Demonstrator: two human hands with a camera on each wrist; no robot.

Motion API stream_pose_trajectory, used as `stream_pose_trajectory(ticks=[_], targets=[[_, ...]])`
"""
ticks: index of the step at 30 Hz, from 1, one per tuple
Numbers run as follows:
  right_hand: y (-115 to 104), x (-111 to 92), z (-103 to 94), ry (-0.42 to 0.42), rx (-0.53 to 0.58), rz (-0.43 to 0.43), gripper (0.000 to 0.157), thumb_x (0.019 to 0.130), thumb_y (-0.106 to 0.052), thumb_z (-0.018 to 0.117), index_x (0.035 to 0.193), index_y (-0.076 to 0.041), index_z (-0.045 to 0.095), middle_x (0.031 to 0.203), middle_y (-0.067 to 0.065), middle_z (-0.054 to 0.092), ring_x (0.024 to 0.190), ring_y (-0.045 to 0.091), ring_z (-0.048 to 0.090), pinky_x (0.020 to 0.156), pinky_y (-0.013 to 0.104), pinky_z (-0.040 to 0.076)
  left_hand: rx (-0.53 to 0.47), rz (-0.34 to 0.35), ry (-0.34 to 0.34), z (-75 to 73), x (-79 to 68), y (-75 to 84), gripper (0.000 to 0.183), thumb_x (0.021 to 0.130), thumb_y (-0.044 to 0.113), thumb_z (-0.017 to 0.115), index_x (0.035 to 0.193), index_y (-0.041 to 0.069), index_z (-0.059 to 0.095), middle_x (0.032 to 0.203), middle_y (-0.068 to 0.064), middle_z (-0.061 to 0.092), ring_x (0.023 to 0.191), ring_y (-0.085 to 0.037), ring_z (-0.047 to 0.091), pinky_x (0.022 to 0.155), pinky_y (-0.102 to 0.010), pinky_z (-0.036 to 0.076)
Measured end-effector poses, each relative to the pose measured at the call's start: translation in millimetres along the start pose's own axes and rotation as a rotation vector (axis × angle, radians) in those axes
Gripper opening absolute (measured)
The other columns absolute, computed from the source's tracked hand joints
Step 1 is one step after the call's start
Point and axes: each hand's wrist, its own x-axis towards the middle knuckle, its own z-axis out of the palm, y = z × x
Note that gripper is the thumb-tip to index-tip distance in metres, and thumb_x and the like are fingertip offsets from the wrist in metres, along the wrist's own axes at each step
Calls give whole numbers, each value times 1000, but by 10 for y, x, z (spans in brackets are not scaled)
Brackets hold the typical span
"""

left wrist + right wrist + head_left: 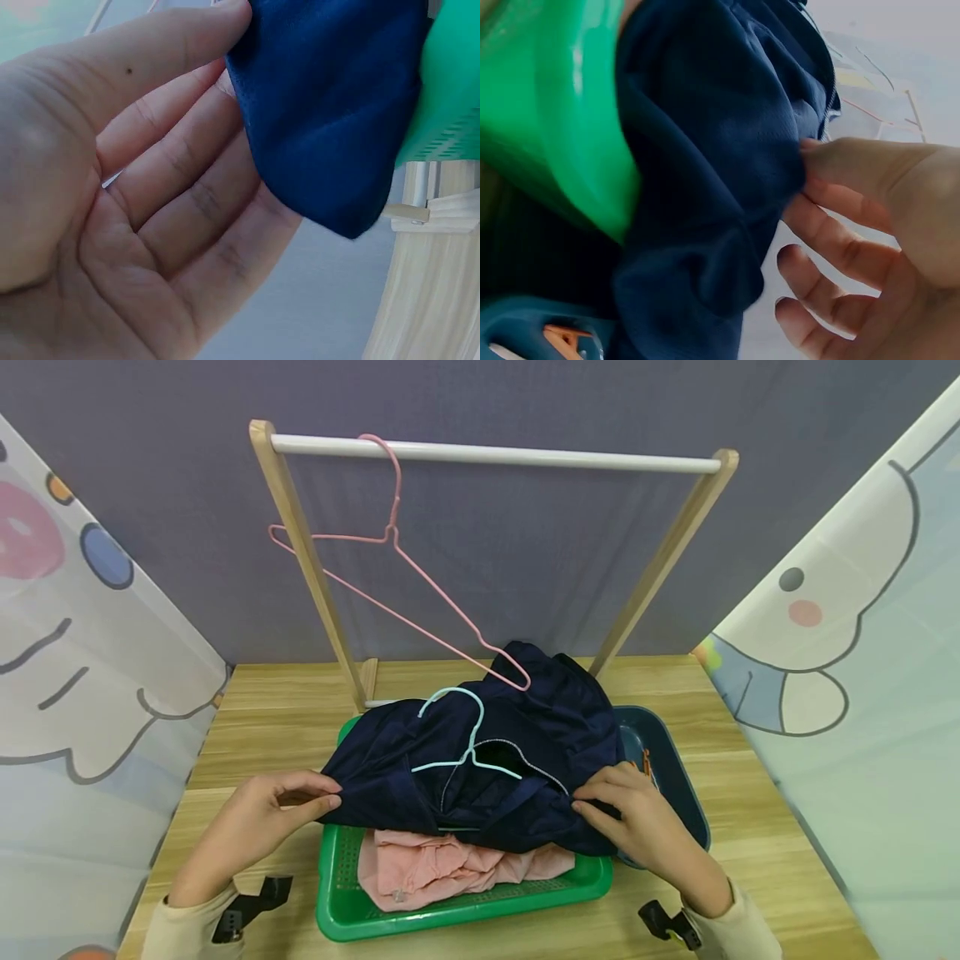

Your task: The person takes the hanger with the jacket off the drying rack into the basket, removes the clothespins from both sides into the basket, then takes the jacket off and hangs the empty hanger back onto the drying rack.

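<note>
A dark navy garment (405,777) with a pale-edged, zipper-like line is spread over the green basket (330,893). A mint-green hanger (471,745) sits in its opening, hook and upper arms showing, the rest hidden by cloth. At the garment's left edge, my left hand (258,822) pinches the fabric between thumb and fingers; the left wrist view shows a corner of cloth (330,135) hanging below the thumb. My right hand (637,814) pinches the right side near the end of the pale line, seen closer as cloth (735,142) under the thumb in the right wrist view.
Pink clothing (442,868) lies in the basket under the navy garment. Behind it stands a rack with a white rail (525,456), where a pink hanger (450,602) hangs at the left. A dark blue tray (675,785) holding orange clips (647,764) is at the right.
</note>
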Motion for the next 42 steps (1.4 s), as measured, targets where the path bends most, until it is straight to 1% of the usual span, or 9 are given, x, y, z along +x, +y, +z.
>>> stream_pose_trajectory(ticks=[3,8,12,14,19,22,27,30,42], targets=[[-8,-2,32,-4,-13,-14,21,80,-4,81,93,-18,73,94,-11,64,80,10,52,69,21,42,76,27,35,18,8,84,12,91,24,77,100,31,77,98,16,72,83,-4,65,69,-27,55],[-26,-7,45,-28,-36,3,2,94,-14,71,92,-15,70,95,-9,62,82,11,51,73,21,41,205,185,127,87,81,267,17,84,14,82,99,23,80,94,8,74,55,4,46,49,-21,41],[-34,0,28,-38,-46,30,8,98,-17,66,92,-12,70,96,-6,62,83,12,51,75,21,38,283,284,193,149,160,428,20,80,9,84,99,16,81,90,2,76,44,8,23,41,-19,28],[-31,12,24,-20,-45,21,8,98,-16,66,92,-11,70,96,-5,63,82,13,51,75,21,38,311,315,225,186,196,499,20,79,7,84,98,14,81,89,0,76,44,9,19,40,-18,25],[-23,54,20,35,-35,-18,17,102,-22,61,92,-12,70,96,-4,63,81,13,52,74,21,38,333,341,275,254,239,591,19,81,4,82,100,7,79,91,-4,76,45,8,27,41,-18,29],[-43,94,17,75,-24,-49,24,104,-28,58,92,-12,71,96,-5,64,82,14,53,74,22,39,361,348,312,261,220,597,18,83,4,81,100,7,78,92,-3,75,49,3,43,45,-21,39],[-87,159,-9,122,-8,-94,31,105,-34,55,92,-13,73,96,-6,65,85,14,55,76,24,40,387,367,385,225,160,569,20,82,2,81,101,7,75,95,-5,74,75,-18,71,61,-38,58],[-101,184,-35,143,9,-101,31,105,-34,56,92,-12,74,95,-5,66,86,15,56,77,24,41,378,368,427,184,129,544,22,82,1,79,103,5,75,98,-8,74,83,-26,73,64,-44,59],[-2,90,-203,209,119,-51,21,100,-29,65,95,-11,75,95,3,68,85,17,54,72,21,41,375,328,558,22,35,437,22,83,-5,77,104,-1,73,95,-14,74,80,-30,72,62,-43,54]])
